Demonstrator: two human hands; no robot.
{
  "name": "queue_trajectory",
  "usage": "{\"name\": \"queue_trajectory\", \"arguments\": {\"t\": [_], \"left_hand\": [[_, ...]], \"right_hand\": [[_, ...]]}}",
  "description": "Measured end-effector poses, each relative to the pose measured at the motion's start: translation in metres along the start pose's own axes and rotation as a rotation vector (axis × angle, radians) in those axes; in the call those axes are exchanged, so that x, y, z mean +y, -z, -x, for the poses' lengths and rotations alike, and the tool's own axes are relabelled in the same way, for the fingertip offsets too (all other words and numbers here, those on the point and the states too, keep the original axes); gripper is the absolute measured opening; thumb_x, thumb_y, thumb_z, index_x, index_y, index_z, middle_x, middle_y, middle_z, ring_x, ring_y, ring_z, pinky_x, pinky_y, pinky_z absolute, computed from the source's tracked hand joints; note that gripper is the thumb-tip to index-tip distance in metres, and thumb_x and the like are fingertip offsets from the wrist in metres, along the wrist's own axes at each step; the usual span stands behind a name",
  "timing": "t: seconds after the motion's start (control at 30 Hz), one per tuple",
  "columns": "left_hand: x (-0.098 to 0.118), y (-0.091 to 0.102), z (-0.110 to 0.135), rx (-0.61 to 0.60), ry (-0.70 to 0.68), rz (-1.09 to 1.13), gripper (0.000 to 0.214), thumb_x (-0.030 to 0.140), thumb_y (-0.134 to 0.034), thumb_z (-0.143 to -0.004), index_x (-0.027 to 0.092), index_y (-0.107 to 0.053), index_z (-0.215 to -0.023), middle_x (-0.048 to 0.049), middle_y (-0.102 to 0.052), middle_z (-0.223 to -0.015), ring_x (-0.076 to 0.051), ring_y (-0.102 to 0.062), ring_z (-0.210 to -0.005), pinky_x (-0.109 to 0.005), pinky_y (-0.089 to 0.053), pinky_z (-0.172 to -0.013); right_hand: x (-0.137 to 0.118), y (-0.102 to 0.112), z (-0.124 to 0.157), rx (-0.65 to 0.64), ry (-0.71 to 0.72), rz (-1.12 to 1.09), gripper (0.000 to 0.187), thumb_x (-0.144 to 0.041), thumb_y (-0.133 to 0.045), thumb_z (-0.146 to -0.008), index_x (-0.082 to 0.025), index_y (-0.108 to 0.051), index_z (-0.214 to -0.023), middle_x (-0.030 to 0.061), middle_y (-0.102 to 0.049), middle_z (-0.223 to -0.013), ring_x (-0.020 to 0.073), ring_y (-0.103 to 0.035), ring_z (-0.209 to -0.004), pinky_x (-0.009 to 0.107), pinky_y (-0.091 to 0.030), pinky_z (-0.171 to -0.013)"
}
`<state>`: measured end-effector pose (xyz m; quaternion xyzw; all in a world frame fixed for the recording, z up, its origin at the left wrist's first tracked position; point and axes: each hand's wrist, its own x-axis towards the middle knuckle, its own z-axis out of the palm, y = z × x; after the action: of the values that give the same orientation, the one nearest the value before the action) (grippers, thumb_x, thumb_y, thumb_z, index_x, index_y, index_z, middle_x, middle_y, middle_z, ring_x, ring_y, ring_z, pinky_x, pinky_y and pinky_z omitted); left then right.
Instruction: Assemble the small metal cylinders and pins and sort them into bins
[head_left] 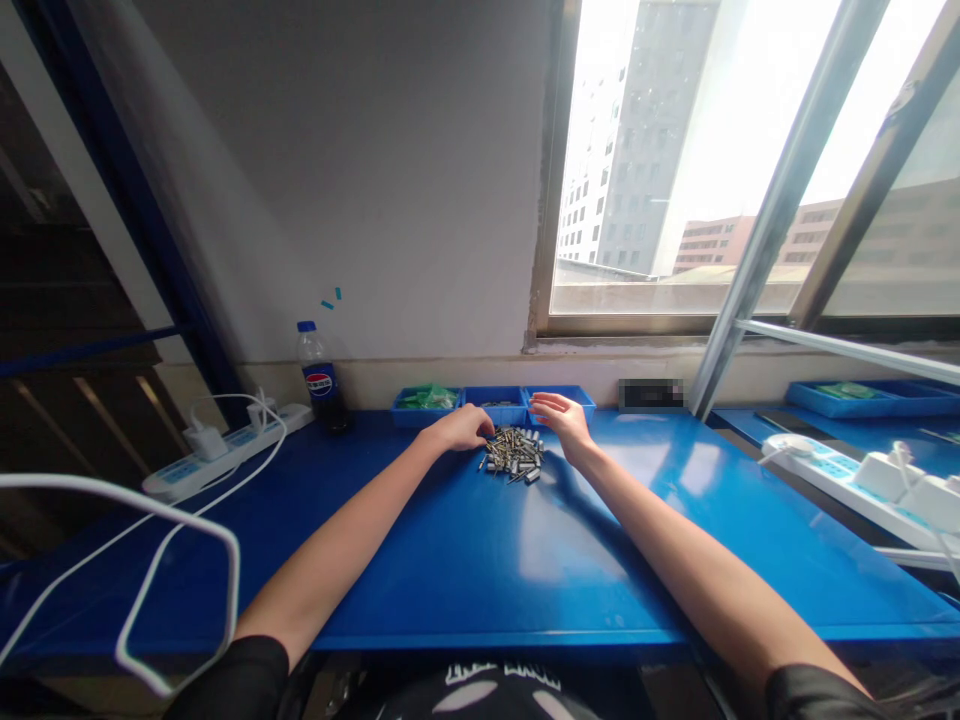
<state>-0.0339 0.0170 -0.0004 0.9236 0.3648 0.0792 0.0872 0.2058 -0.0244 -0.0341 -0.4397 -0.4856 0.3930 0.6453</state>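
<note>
A heap of small metal parts (514, 455), a mix of thin brass-toned pins and short silver cylinders, lies on the blue table (480, 560). My left hand (466, 428) is at the heap's left edge, its fingers loosely bent down toward the parts; nothing shows in it. To the right of the heap, my right hand (566, 420) is raised with fingers stretched out and holds nothing. Behind both hands stands a blue three-section tray (493, 412). Its left section holds a green plastic bag (431, 397), and a few small parts lie in the middle one.
A cola bottle (324, 385) stands at the back left, beside a white power strip (225, 455). A white cable (232, 560) loops over the left side. At the right are another power strip (847, 475), a blue tray (862, 400) and a metal post (739, 290).
</note>
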Motion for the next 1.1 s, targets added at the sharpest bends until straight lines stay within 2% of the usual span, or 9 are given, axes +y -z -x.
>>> {"name": "queue_trajectory", "arguments": {"t": [0.07,0.17,0.3,0.47,0.53,0.67,0.73,0.97,1.1], "left_hand": [[-0.001,0.0,0.0,-0.004,0.002,-0.001,0.028,0.016,-0.073,-0.078,0.016,-0.081,-0.104,-0.0087,-0.08,-0.101,-0.02,-0.073,-0.09,-0.023,-0.055,-0.079],[-0.002,0.0,0.0,-0.017,0.003,-0.008,0.026,0.018,-0.073,-0.079,0.016,-0.081,-0.103,-0.0087,-0.079,-0.099,-0.02,-0.073,-0.09,-0.023,-0.054,-0.079],[-0.003,0.0,0.0,-0.017,0.005,-0.012,0.025,0.02,-0.071,-0.08,0.016,-0.081,-0.103,-0.0083,-0.079,-0.097,-0.019,-0.073,-0.087,-0.023,-0.054,-0.078],[-0.002,0.001,0.0,-0.019,0.002,-0.002,0.023,0.021,-0.071,-0.08,0.016,-0.081,-0.101,-0.0079,-0.079,-0.094,-0.017,-0.072,-0.083,-0.021,-0.053,-0.074],[-0.002,0.001,0.0,-0.017,0.01,0.006,0.023,0.021,-0.072,-0.079,0.016,-0.081,-0.1,-0.0077,-0.079,-0.093,-0.017,-0.072,-0.081,-0.021,-0.053,-0.072],[-0.002,0.002,0.001,-0.017,0.019,0.013,0.024,0.022,-0.073,-0.078,0.017,-0.081,-0.1,-0.0077,-0.079,-0.092,-0.017,-0.072,-0.08,-0.021,-0.052,-0.071],[-0.002,0.002,0.001,-0.021,0.024,0.014,0.024,0.022,-0.073,-0.078,0.017,-0.081,-0.1,-0.0079,-0.078,-0.092,-0.018,-0.072,-0.08,-0.021,-0.052,-0.071],[0.007,0.001,0.002,-0.016,0.054,-0.034,0.017,0.02,-0.073,-0.077,0.017,-0.081,-0.092,-0.0076,-0.077,-0.088,-0.017,-0.07,-0.076,-0.022,-0.051,-0.07],[0.011,0.002,0.004,-0.012,0.076,-0.079,0.014,0.017,-0.069,-0.078,0.018,-0.08,-0.087,-0.0083,-0.077,-0.089,-0.018,-0.069,-0.077,-0.024,-0.05,-0.069]], "right_hand": [[0.003,0.006,-0.004,0.041,0.038,0.047,0.036,-0.039,-0.079,-0.065,-0.02,-0.078,-0.095,0.0098,-0.08,-0.102,0.0281,-0.075,-0.096,0.039,-0.059,-0.085],[0.008,0.014,-0.008,0.074,0.076,0.2,0.026,-0.038,-0.073,-0.069,-0.021,-0.079,-0.088,0.0084,-0.08,-0.095,0.029,-0.075,-0.095,0.04,-0.059,-0.087],[0.011,0.016,-0.01,0.054,0.126,0.357,0.024,-0.036,-0.068,-0.071,-0.023,-0.08,-0.086,0.0063,-0.08,-0.09,0.0281,-0.075,-0.093,0.039,-0.059,-0.088],[0.005,0.006,-0.008,-0.033,0.079,0.253,0.025,-0.033,-0.066,-0.068,-0.019,-0.079,-0.084,0.0067,-0.079,-0.085,0.0271,-0.075,-0.087,0.039,-0.058,-0.088],[0.002,0.005,-0.009,-0.029,0.058,0.174,0.029,-0.032,-0.066,-0.068,-0.019,-0.079,-0.089,0.0079,-0.08,-0.093,0.0278,-0.075,-0.094,0.04,-0.057,-0.092],[-0.002,0.008,-0.012,0.018,0.047,0.052,0.048,-0.028,-0.069,-0.063,-0.02,-0.076,-0.11,0.0104,-0.074,-0.124,0.0292,-0.071,-0.112,0.042,-0.054,-0.101],[-0.003,0.009,-0.012,0.005,0.053,0.062,0.048,-0.027,-0.069,-0.062,-0.02,-0.076,-0.109,0.011,-0.074,-0.124,0.029,-0.072,-0.11,0.042,-0.055,-0.098],[-0.004,0.001,0.0,-0.088,0.025,0.137,0.03,-0.029,-0.065,-0.069,-0.017,-0.077,-0.093,0.0078,-0.079,-0.089,0.0209,-0.072,-0.076,0.033,-0.056,-0.073],[-0.002,0.0,0.001,-0.131,-0.009,0.136,0.029,-0.029,-0.067,-0.07,-0.017,-0.077,-0.093,0.007,-0.079,-0.086,0.0192,-0.07,-0.072,0.03,-0.053,-0.068]]}}
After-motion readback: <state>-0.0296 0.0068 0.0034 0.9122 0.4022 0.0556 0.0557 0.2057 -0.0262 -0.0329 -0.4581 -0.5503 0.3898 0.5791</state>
